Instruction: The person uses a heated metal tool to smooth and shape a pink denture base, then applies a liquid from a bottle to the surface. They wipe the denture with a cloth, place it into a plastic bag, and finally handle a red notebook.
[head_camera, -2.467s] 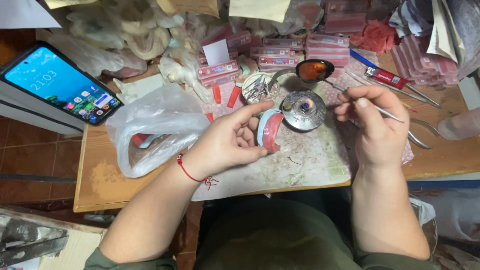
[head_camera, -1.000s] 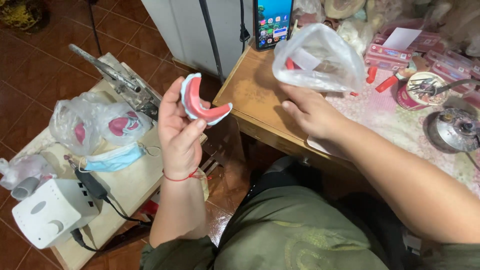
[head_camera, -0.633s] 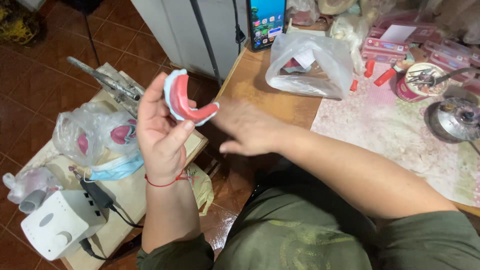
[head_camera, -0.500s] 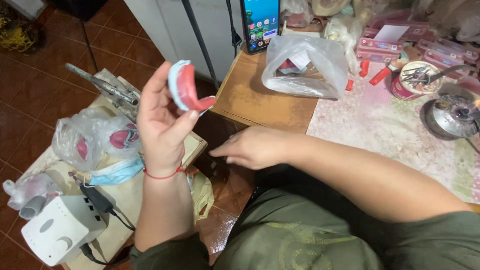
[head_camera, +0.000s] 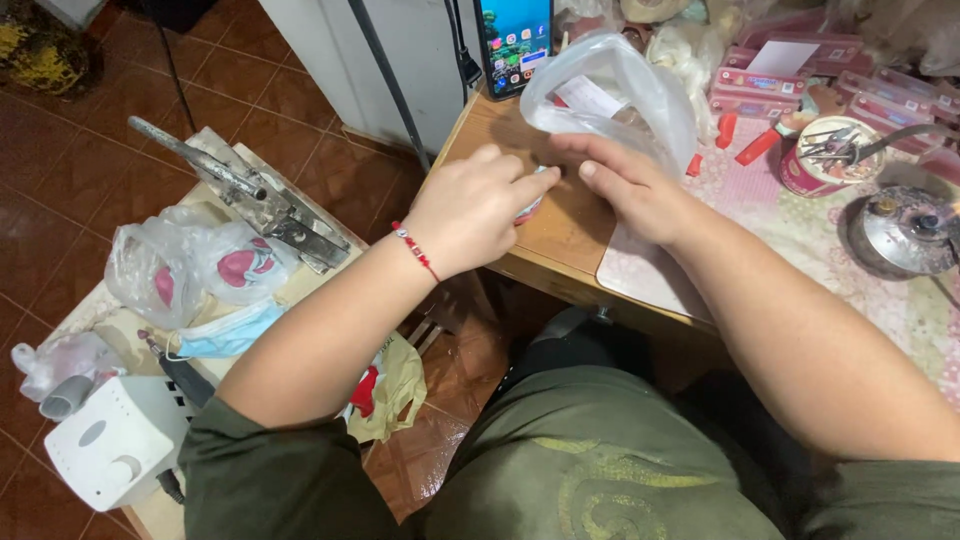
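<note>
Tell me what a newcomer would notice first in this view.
First, the two hands meeting at the wooden table's near corner: the left hand closed over a small red and white piece, the right hand at the mouth of a clear plastic bag. Behind them a lit smartphone stands upright.

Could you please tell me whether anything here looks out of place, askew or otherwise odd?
Nothing looks spilled or broken. The oddest thing is the smartphone, propped upright with its screen lit at the back edge of the wooden table. Both the left hand and the right hand meet at the clear plastic bag, normally enough.
</note>
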